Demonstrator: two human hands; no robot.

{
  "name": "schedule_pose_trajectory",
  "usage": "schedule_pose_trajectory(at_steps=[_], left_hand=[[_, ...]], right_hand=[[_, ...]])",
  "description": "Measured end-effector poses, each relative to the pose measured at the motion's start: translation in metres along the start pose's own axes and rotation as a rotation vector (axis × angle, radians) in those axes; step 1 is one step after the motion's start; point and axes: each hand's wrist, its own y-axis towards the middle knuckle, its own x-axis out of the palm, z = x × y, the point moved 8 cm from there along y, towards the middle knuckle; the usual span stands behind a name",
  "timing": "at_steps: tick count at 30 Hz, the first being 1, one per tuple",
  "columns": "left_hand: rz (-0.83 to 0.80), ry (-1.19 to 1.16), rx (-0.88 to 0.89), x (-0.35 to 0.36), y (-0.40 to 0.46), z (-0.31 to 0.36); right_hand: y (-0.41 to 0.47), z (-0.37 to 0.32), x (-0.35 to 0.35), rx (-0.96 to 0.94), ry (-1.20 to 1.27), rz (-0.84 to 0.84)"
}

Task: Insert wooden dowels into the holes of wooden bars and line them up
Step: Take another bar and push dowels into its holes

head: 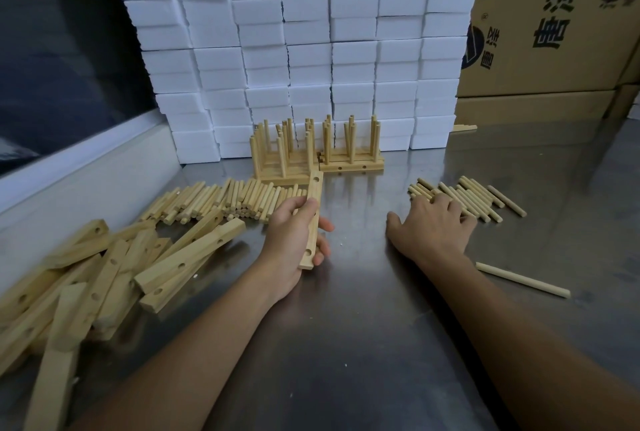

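Left hand grips a pale square-section wooden bar around its middle, fingers and thumb curled round it, bar pointing toward 12 o'clock just above the steel table. Two round holes show on its upper face, one near each end; both empty. Right hand lies palm down, fingers spread, fingertips on the loose row of short light wooden dowels at 2 o'clock; whether a dowel is pinched yet, cannot tell. Judgement: the step is picking a dowel for this bar. Best to take one dowel only, bring it end-on to the near hole, keep the bar steady and level, and press straight so it seats upright. Finished bars with standing dowels sit lined up at 12 o'clock against white foam blocks. Heap of unfilled drilled bars at 9 o'clock; second dowel pile at 11 o'clock; one stray dowel at 4 o'clock.
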Motion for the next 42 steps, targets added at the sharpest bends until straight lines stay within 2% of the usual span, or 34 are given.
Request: schedule_pose_trajectory(at_steps=[7, 14, 19, 29, 34, 39, 42], left_hand=[[-0.005, 0.027, 0.006, 0.0, 0.001, -0.001], [-0.014, 0.044, 0.008, 0.002, 0.001, -0.002], [-0.015, 0.051, 0.014, 0.002, 0.002, -0.002], [-0.028, 0.076, 0.03, 0.003, 0.001, -0.001], [-0.028, 0.076, 0.032, 0.004, 0.001, -0.001], [-0.024, 0.076, 0.029, 0.004, 0.0, 0.0], [-0.018, 0.074, 0.03, 0.005, 0.0, 0.0]], right_hand=[[0.0, -0.004, -0.006, -0.084, 0.16, 0.082], [-0.001, -0.019, 0.0, -0.21, 0.279, 0.0], [-0.008, -0.028, -0.012, -0.271, 0.459, 0.109], [-0.014, -0.034, -0.02, -0.379, 0.647, 0.151], [-0.007, -0.026, -0.015, -0.321, 0.75, 0.128], [-0.007, -0.014, -0.023, -0.228, 0.817, 0.294], [-0.007, -0.014, -0.021, -0.211, 1.043, 0.242]])
